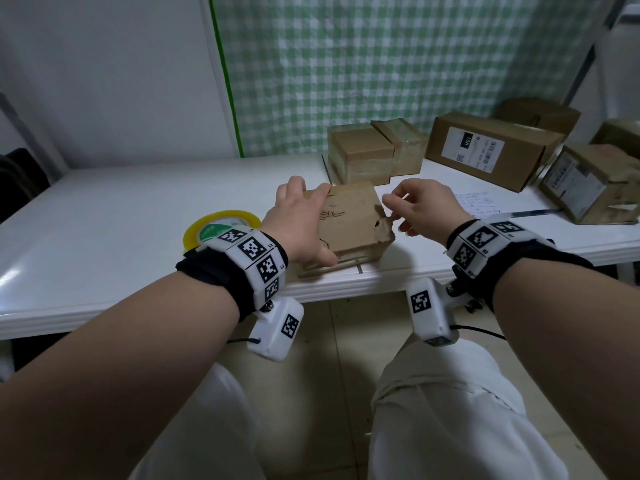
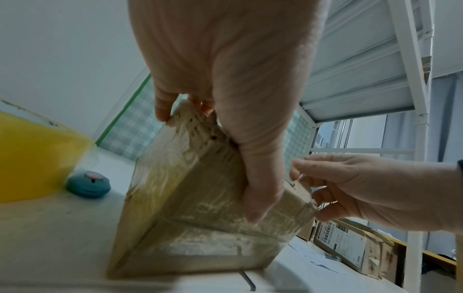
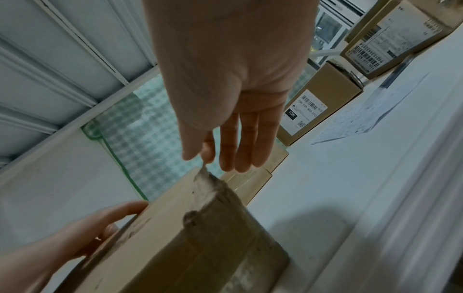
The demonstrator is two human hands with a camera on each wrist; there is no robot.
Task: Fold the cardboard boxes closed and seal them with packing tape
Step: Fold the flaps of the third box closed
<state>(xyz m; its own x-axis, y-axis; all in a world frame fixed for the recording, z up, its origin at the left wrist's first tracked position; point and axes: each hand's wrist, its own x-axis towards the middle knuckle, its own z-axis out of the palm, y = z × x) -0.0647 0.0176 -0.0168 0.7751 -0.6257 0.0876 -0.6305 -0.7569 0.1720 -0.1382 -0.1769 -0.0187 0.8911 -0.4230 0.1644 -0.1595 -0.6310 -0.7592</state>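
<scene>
A small worn cardboard box stands near the front edge of the white table, wrapped in old tape, with a torn right corner. My left hand grips it from the left, fingers over the far top edge and thumb down the near side. My right hand is at the torn corner; thumb and forefinger pinch a thin shred that rises from it, the other fingers straight. A yellow roll of packing tape lies to the left, partly behind my left wrist.
Several closed and taped boxes stand at the back right: two small ones, a long labelled one and a battered one. A printed sheet and a pen-like tool lie nearby. A small blue round object sits beside the tape.
</scene>
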